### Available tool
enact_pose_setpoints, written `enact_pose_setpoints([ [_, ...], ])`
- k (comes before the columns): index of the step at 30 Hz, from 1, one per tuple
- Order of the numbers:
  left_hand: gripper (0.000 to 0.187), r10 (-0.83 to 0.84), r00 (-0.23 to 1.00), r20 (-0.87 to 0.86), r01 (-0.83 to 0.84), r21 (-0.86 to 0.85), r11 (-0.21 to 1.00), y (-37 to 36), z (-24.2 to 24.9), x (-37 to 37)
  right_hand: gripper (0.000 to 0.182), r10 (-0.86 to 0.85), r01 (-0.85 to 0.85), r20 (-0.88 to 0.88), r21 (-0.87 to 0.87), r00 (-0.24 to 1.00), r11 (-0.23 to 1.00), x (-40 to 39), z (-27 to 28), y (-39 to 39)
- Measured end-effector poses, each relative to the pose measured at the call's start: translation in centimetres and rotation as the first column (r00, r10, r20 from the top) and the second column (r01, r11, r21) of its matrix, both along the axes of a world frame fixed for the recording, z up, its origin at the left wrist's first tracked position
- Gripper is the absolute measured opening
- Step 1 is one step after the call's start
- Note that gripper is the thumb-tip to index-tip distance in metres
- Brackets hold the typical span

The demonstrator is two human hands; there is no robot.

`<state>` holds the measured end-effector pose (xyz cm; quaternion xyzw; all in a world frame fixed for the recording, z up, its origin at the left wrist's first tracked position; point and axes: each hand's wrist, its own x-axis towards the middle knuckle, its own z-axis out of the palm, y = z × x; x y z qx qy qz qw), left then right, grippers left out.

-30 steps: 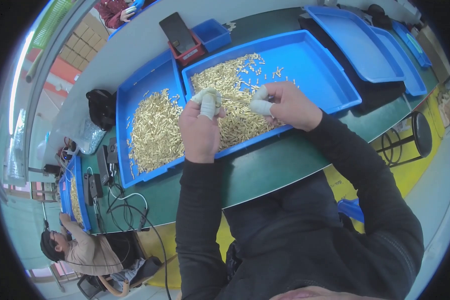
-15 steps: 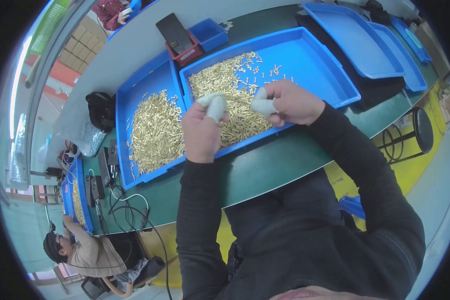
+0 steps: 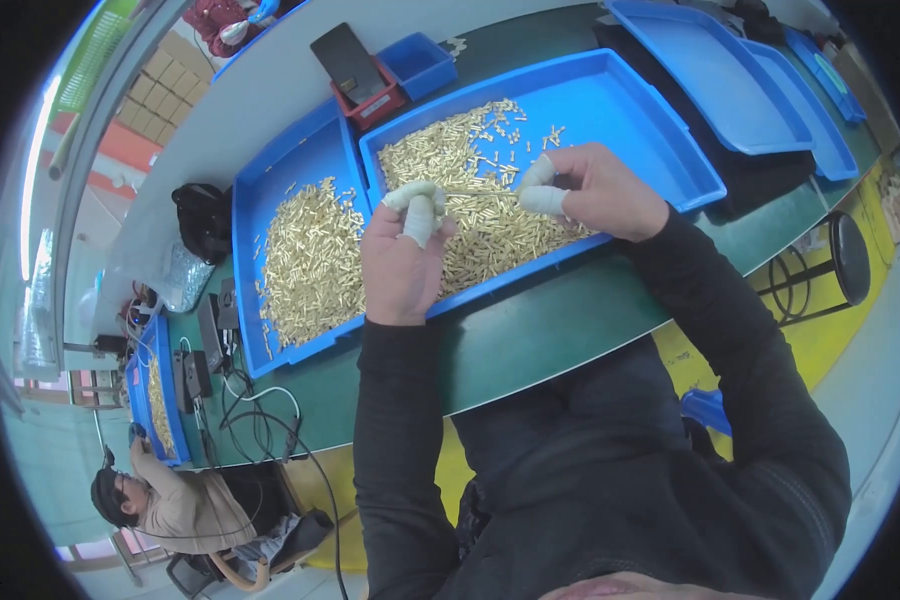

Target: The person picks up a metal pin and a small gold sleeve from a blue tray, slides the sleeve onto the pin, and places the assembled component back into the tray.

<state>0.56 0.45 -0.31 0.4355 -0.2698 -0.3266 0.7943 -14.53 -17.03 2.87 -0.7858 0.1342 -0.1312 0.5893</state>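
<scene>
My left hand (image 3: 405, 260) is closed in a pinch above the blue tray (image 3: 660, 185), with pale covers on the thumb and fingers. What sits in that pinch is too small to make out. To its right, my right hand (image 3: 600, 195) is also pinched, its thumb and forefinger covered the same way. A thin rod (image 3: 482, 193) appears as a fine line between the two sets of fingertips. Beneath both hands lies a heap of small brass-coloured metal pieces (image 3: 490, 240). A second heap of such pieces (image 3: 310, 270) fills much of the left blue tray (image 3: 255, 195).
Behind the trays stand a red bin (image 3: 375, 103) with a dark device and a small blue bin (image 3: 420, 65). Blue trays (image 3: 715, 75) lie at the right. Cables (image 3: 260, 405) cross the green table's left end, near a seated person (image 3: 175, 500). A stool (image 3: 845, 260) stands right.
My right hand has moved a little to the right, widening the gap between the hands, and the thin rod now shows there. My left hand has shifted slightly left.
</scene>
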Motion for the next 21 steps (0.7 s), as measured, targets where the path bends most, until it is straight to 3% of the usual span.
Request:
enact_pose_setpoints([
  [3,0.011,-0.041,0.999,0.020,0.041,0.002,0.999,0.3,-0.2,0.4,0.006,0.032,-0.026,0.050,-0.118,0.998,0.993,0.0,-0.6,-0.8],
  [21,0.012,-0.086,0.982,0.170,0.071,0.095,0.993,0.3,-0.3,-0.2,0.006,0.081,-0.074,0.050,-0.123,0.995,0.990,-0.6,-0.6,-1.3],
])
